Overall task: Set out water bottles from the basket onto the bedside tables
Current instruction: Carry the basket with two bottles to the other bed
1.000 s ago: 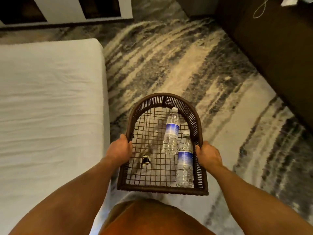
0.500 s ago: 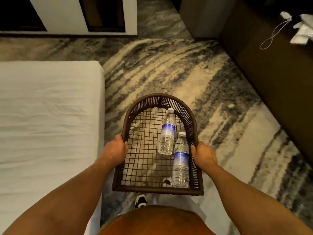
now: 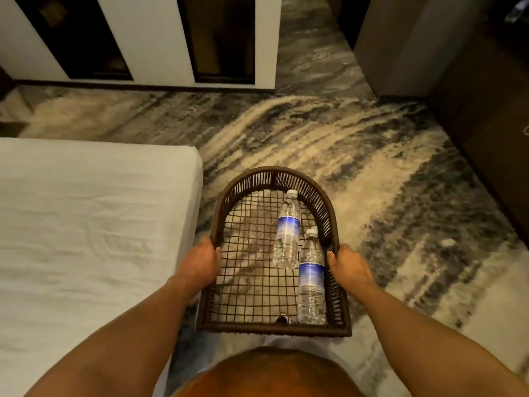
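Observation:
A dark brown wicker basket (image 3: 274, 174) with an open mesh floor is held level in front of me, above the carpet. My left hand (image 3: 201, 260) grips its left rim and my right hand (image 3: 347, 266) grips its right rim. Two clear water bottles with blue labels and white caps lie inside on the right half. The far bottle (image 3: 287, 229) points its cap away from me. The near bottle (image 3: 311, 277) lies along the right wall, next to my right hand. No bedside table shows.
A bed with a white sheet (image 3: 86, 230) fills the left side, its corner close to the basket. Patterned grey and beige carpet (image 3: 343, 144) stretches ahead. A white-framed wall with dark panels (image 3: 160, 38) stands at the back. Dark furniture (image 3: 486, 124) lines the right.
I have walked forward along the bed. The bed's far corner and the back wall have drawn nearer. Both hands keep the same grip, and the bottles lie as before.

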